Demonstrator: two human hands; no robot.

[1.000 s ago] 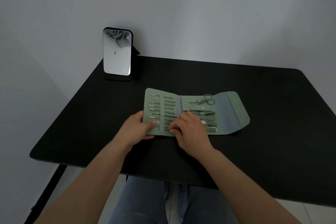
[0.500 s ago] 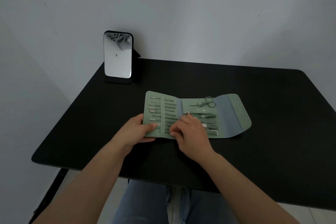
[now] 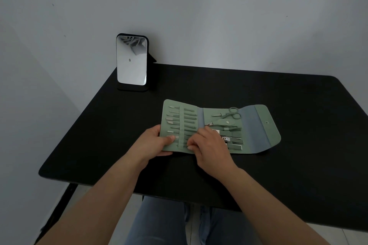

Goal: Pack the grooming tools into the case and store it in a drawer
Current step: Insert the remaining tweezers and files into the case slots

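Observation:
A green grooming case [image 3: 260, 125] lies unfolded on the black table [image 3: 278, 165]. Its left panel holds several slim metal tools [image 3: 179, 119] under a strap; the middle panel holds small scissors [image 3: 232, 114], clippers [image 3: 223, 122] and other tools. My left hand [image 3: 153, 142] grips the case's near left corner, thumb on top. My right hand [image 3: 209, 148] rests on the lower part of the case, fingertips pinching a tool handle near the strap. Which tool it holds is hidden by the fingers.
A small standing mirror [image 3: 131, 60] sits at the table's back left corner. Grey walls rise behind and to the left. My legs in jeans [image 3: 179, 223] show under the near table edge. No drawer is in view.
Both hands stay on the case in nearly the same place. My right fingers have shifted slightly on the lower tools; the view has tilted a little.

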